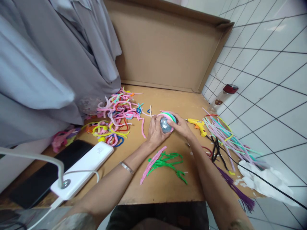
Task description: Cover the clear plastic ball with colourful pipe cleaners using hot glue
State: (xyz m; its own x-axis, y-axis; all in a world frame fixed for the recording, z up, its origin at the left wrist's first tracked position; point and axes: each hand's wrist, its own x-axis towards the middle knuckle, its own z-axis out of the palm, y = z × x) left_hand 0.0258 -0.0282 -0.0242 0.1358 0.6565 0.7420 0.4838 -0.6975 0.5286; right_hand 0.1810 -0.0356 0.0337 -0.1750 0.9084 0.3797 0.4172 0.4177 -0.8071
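Note:
A shiny silvery ball (165, 125) with pink and green pipe cleaners laid across its top sits between my two hands, over the middle of the table. My left hand (154, 130) is wrapped round its left and lower side. From the right, my right hand (180, 125) grips it, the thumb pressed on the pipe cleaner band. Nearer to me on the table are several green pipe cleaners (168, 163) and a pink pipe cleaner (153, 165). A yellow glue gun (198, 125) lies just right of my right hand.
Tangled coloured pipe cleaners (120, 110) heap up at the left, near a white power bank (82, 171) and a black phone (51, 175). Straight pipe cleaners (223, 137), white fluff (263, 177) and a red-capped bottle (224, 95) line the right. A cardboard panel (168, 48) stands behind.

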